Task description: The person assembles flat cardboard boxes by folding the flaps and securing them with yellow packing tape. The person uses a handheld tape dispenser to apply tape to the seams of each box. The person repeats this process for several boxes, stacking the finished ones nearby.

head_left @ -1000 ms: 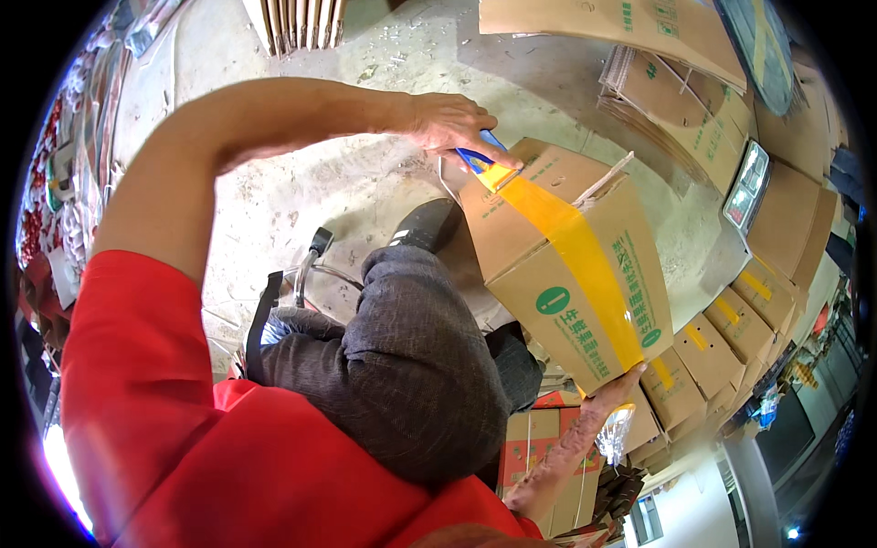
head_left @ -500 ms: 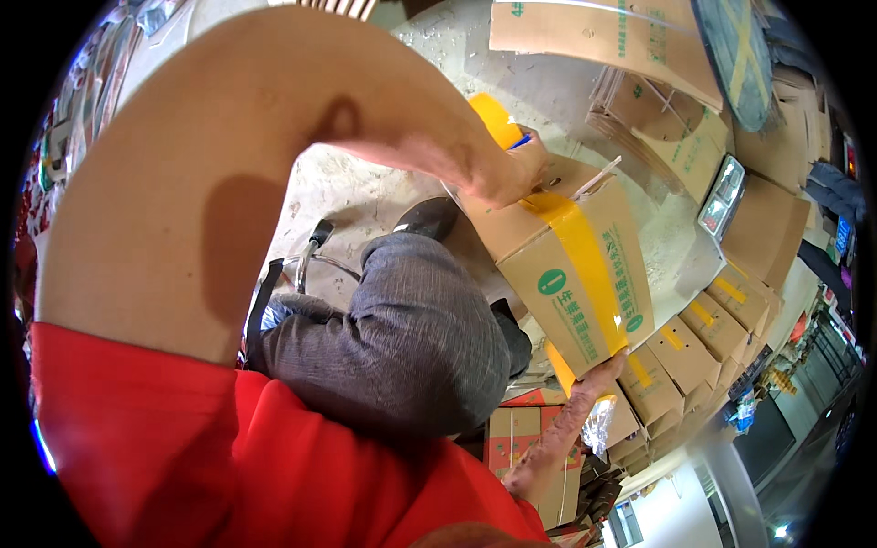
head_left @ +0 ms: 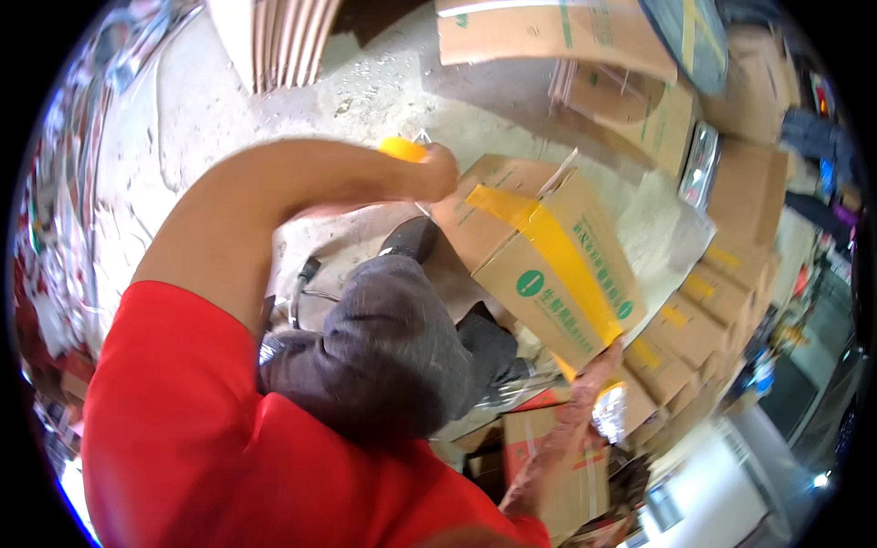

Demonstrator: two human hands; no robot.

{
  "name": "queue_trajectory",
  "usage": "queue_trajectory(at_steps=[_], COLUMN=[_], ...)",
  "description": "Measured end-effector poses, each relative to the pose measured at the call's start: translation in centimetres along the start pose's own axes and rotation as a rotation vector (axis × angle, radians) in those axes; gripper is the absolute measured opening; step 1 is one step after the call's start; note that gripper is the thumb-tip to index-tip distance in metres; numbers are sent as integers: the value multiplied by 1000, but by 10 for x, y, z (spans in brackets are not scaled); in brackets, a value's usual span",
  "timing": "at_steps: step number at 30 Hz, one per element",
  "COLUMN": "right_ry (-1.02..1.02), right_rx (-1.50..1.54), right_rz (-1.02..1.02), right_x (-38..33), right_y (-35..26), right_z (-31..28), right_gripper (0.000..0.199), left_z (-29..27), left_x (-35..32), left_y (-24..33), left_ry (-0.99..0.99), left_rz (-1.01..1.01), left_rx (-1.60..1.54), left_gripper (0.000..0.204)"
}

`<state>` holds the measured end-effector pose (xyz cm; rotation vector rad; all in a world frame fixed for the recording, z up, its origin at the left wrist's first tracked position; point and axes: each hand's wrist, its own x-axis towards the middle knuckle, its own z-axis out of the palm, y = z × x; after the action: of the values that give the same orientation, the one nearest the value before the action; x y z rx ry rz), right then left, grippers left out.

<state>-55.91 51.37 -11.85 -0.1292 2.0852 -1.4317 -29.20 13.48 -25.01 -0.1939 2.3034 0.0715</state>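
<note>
A brown cardboard carton [head_left: 534,297] with green print stands tilted in front of me, right of my bent knee. A strip of yellow tape [head_left: 571,265] runs along its printed face and folds over an edge onto the neighbouring side. My left hand [head_left: 438,173] is closed round a roll of yellow tape [head_left: 402,149], just off the carton's left corner; motion blurs its fingers. At the carton's lower right corner, my right hand [head_left: 598,367] grips the carton, some fingers hidden beneath it. A shiny silver piece [head_left: 609,411] hangs next to that wrist.
Several taped cartons [head_left: 681,324] stand in a row to the right. Flattened cardboard [head_left: 557,32] lies at the far side, with a stack of cardboard sheets [head_left: 283,41] at far left. A red-and-brown box [head_left: 521,438] sits below my right arm.
My left hand has moved left, away from the carton, with the tape roll. The strip's end now shows on the carton's side. My right hand stays at the lower corner; the view has shifted.
</note>
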Motion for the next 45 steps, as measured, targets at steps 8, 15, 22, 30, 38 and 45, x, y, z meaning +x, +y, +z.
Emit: queue_trajectory(at_steps=[8, 15, 22, 30, 38, 45], right_ry=[37, 44, 32, 28, -45, 37], right_rx=[-67, 18, 21, -458, -224, -313], right_rz=[89, 180, 118, 29, 12, 21], right_x=[-9, -9, -13, -21, -6, -12], right_y=[-8, -18, -26, -34, -6, -17], right_z=[-8, -4, 20, 21, -17, 1], right_gripper=[65, 65, 71, 70, 64, 68], left_z=[170, 125, -99, -67, -41, -1], left_x=[-63, -84, -37, 28, 70, 100], left_y=[-91, -55, 9, 26, 31, 30], left_ry=[318, 573, 1269, 1145, 1303, 1263], left_rz=[83, -178, 229, 152, -63, -426], left_rx=[-1262, -851, -1650, -1969, -1989, -1821], left_gripper=[62, 56, 57, 59, 43, 33])
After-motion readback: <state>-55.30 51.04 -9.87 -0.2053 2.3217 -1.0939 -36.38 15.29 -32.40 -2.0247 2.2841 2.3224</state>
